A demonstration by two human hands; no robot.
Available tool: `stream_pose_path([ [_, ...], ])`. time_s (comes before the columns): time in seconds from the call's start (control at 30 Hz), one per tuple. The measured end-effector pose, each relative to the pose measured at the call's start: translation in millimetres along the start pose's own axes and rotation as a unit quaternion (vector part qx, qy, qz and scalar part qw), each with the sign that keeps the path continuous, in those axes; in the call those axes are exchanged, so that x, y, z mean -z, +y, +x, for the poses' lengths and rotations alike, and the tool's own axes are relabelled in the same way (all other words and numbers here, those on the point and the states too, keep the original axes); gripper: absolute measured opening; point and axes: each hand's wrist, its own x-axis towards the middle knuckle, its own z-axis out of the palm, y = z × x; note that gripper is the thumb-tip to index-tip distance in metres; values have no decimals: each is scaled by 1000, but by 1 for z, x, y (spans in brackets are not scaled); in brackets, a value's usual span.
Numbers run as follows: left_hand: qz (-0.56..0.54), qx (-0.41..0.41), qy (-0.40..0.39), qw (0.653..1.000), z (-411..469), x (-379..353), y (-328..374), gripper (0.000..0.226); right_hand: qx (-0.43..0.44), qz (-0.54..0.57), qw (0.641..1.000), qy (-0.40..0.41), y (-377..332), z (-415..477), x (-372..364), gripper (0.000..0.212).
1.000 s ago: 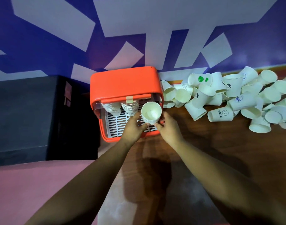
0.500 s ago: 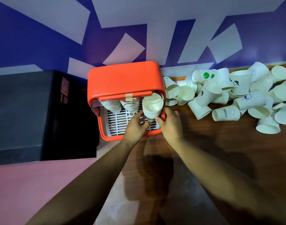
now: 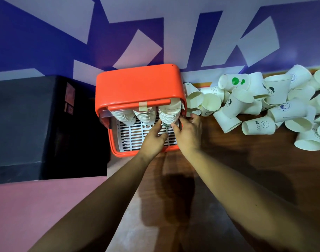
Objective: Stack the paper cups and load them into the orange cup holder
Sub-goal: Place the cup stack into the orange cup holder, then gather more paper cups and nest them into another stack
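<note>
A nested stack of paper cups [image 3: 169, 115] leans in the rightmost slot of the orange cup holder [image 3: 137, 84], its rims tucked under the front bar [image 3: 155, 103], beside two stacks [image 3: 123, 116] already loaded. The left hand [image 3: 153, 138] and right hand [image 3: 189, 131] pinch its lower end from either side. The likely risk is that a rim snags on the bar and the stack buckles, spilling cups onto the white grille [image 3: 133, 135] or the wooden table [image 3: 246, 170], where loose cups [image 3: 258, 126] lie heaped to the right.

On my left sits a black box [image 3: 28, 124], behind it a blue-and-white wall [image 3: 46, 42]; before me, the brown wooden worktop [image 3: 255, 175].
</note>
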Motion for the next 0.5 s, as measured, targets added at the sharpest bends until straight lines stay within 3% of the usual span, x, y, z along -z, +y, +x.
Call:
stream_pose_path([
  [0.33,3,44,6,999,5,3,5,67,5,35,997,-73,-3,6,0,41],
  [0.5,38,40,24,998,-10,12,5,44,40,40,996,-74,3,-12,26,34],
])
